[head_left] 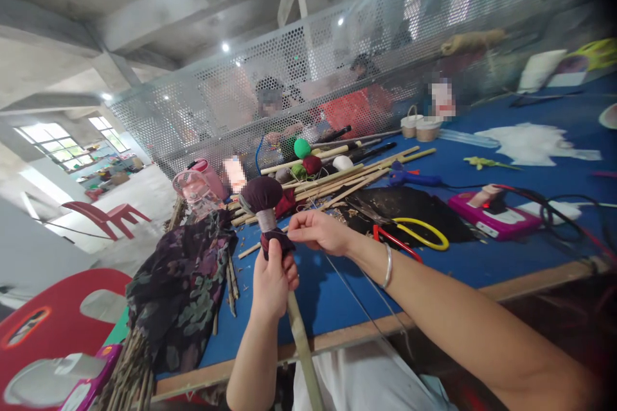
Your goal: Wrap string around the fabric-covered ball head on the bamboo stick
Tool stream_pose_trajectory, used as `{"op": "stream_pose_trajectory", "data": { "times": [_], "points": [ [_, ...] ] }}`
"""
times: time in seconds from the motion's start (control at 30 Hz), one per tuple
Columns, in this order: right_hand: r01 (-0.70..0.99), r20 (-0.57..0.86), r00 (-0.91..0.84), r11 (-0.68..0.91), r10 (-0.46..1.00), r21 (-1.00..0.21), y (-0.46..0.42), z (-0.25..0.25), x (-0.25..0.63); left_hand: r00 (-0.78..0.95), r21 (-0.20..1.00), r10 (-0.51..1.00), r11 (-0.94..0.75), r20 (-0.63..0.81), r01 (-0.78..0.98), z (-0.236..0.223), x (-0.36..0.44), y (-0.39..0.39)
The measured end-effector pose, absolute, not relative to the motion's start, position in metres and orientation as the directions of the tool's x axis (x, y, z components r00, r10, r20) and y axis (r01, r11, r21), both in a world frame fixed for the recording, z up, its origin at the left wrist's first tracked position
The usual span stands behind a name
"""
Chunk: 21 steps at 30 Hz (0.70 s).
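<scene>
My left hand [274, 277] is closed around the upper part of a pale wooden stick [303, 340], at the loose edge of a dark purple cloth. That cloth forms a rounded head [261, 194] on top of the stick, with a band of silvery-grey thread [265, 219] wound beneath it. Just to the right, my right hand [318, 231] is closed in a pinch at the wrapped neck, on a thin thread. Strands of thread [354, 295] hang from there over the table's front edge. Large scissors [421, 233] with yellow and red handles lie beyond my right forearm.
Behind the hands lie several wooden sticks [357, 178] and yarn balls, one a green ball [302, 148]. A blue glue gun [414, 178] and a purple power strip [496, 215] are at right. Floral dark fabric [180, 289] drapes at left. A perforated metal screen [202, 109] stands behind.
</scene>
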State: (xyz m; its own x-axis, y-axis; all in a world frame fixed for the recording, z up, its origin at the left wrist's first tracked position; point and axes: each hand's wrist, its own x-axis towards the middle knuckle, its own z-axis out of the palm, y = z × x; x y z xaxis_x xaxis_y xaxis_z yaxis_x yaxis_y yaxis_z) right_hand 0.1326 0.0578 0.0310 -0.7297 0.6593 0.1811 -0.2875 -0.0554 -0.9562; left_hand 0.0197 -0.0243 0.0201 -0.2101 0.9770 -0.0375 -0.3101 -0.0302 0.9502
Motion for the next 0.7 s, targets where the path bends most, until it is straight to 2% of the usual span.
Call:
{"op": "stream_pose_trajectory", "data": {
  "times": [0.2, 0.3, 0.37, 0.47, 0.6, 0.67, 0.7],
  "points": [
    [-0.32, 0.225, -0.724, -0.029, 0.652, -0.947, 0.058, 0.03, 0.134, -0.222, 0.955, 0.974, -0.029, -0.039, -0.294, 0.017, 0.019, -0.026],
    [-0.322, 0.191, -0.735, -0.087, 0.651, -0.943, 0.061, 0.027, 0.133, -0.137, 0.938, 0.989, 0.012, -0.064, -0.348, 0.018, 0.017, -0.031],
    [-0.337, 0.179, -0.759, -0.142, 0.626, -0.931, 0.063, 0.026, 0.133, -0.018, 0.909, 0.995, 0.08, -0.095, -0.41, 0.02, 0.015, -0.036],
    [-0.364, 0.199, -0.81, -0.206, 0.552, -0.908, 0.063, 0.024, 0.134, 0.251, 0.838, 0.963, 0.213, -0.095, -0.502, 0.02, 0.01, -0.04],
    [-0.286, 0.186, -0.913, -0.246, 0.362, -0.926, 0.065, 0.018, 0.138, 0.609, 0.694, 0.791, 0.47, -0.058, -0.545, 0.009, 0.007, -0.038],
    [-0.273, 0.181, -0.917, -0.231, 0.355, -0.934, 0.067, 0.016, 0.139, 0.674, 0.632, 0.736, 0.553, -0.065, -0.543, 0.005, 0.006, -0.035],
    [-0.277, 0.184, -0.907, -0.207, 0.379, -0.938, 0.068, 0.015, 0.14, 0.655, 0.634, 0.75, 0.55, -0.089, -0.544, 0.004, 0.005, -0.034]
  ]
}}
